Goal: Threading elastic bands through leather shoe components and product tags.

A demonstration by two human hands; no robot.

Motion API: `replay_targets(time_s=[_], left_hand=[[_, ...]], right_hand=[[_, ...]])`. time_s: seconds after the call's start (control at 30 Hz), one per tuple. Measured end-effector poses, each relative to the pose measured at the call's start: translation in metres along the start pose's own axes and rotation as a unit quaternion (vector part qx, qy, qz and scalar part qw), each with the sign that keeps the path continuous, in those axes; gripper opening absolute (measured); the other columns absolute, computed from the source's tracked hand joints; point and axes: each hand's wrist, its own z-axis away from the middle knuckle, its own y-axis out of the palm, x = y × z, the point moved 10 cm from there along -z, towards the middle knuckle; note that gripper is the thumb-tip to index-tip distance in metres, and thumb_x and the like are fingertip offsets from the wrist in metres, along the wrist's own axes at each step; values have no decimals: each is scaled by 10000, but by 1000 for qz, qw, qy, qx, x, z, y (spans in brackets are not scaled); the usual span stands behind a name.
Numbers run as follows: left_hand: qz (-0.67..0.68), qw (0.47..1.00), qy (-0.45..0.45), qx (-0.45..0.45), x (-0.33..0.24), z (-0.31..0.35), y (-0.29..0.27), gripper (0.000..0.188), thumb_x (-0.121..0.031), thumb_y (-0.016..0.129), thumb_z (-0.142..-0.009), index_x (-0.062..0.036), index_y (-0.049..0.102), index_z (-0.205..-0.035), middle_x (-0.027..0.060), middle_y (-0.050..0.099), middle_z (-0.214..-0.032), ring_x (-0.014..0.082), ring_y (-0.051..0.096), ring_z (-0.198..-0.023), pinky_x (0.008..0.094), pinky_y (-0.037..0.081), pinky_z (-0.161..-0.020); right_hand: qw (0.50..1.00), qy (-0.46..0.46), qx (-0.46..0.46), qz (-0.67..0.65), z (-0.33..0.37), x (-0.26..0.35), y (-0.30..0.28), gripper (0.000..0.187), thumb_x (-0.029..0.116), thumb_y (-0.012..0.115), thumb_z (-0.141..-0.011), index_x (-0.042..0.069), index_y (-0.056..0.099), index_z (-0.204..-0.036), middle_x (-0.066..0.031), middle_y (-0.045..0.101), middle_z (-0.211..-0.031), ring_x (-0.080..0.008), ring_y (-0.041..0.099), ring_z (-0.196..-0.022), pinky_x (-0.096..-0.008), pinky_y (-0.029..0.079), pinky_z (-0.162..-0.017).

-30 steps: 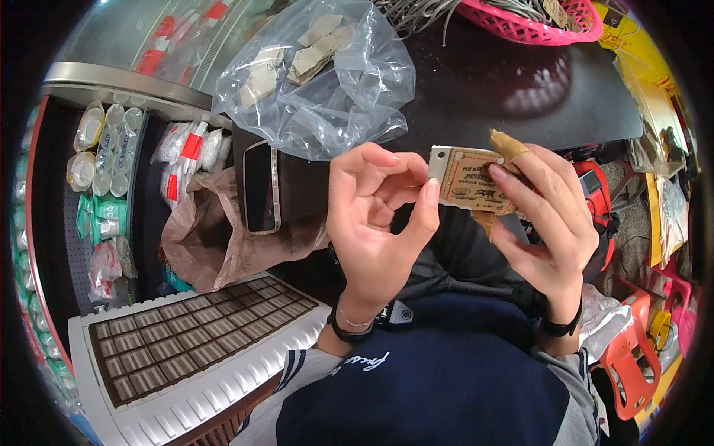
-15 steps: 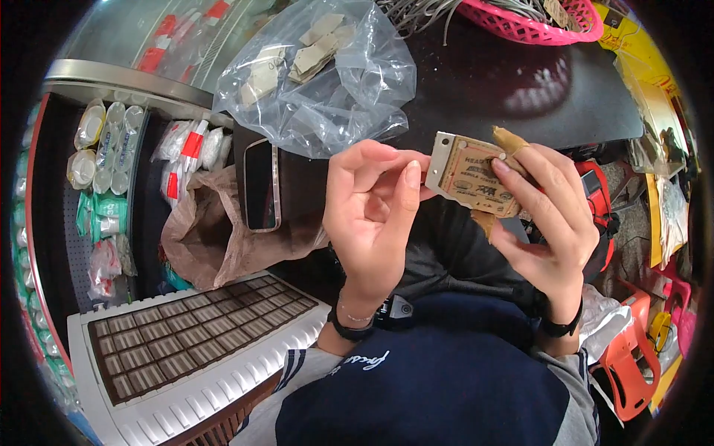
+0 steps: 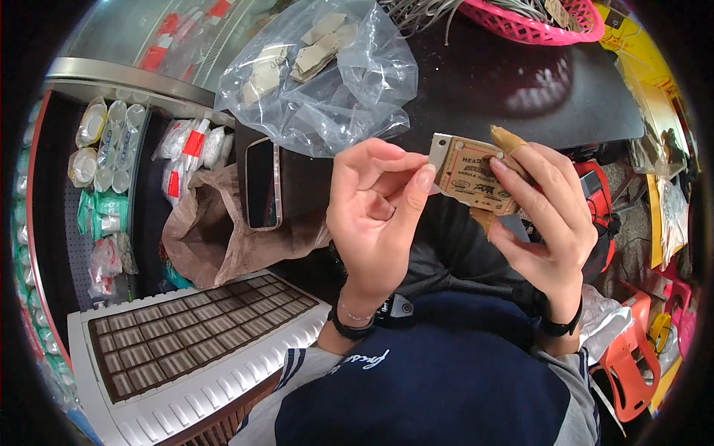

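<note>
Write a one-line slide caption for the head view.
The right hand holds a small printed tan card, the left hand at its pale end; a clear plastic bag lies beyond.

- At the far left of a smooth black tabletop (image 3: 476,111), a clear plastic bag (image 3: 375,82) holds flat off-white card tags (image 3: 316,59).
- To its right, thin grey cords (image 3: 424,10) lie in and left of a pink latticed plastic basket (image 3: 513,31).
- Nearer, left of the bare left hand (image 3: 372,212), lies a black rectangular phone (image 3: 262,186).
- Between it and the bare right hand (image 3: 554,223): a tan rectangular card (image 3: 480,178).
</note>
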Motion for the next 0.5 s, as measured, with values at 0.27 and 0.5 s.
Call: replay_targets(time_s=[0.27,0.5], left_hand=[[16,1000,-8,-8,2,0,0,266,60,577,-862,18,442,-1087,125,599,-984,134,615,-893,250,537,-762],[-27,999,-16,24,3,-3,1,365,84,640,-806,6,429,-1094,115,619,-922,133,623,-862,225,521,-753]], right_hand=[[1000,8,2,7,0,-2,-1,535,27,718,-491,-14,659,-1021,-156,606,-1080,-331,590,-928,-383,498,-772],[1000,-9,1,8,0,2,-1,530,24,713,-483,-17,661,-1009,-154,606,-1065,-330,591,-918,-380,499,-765]])
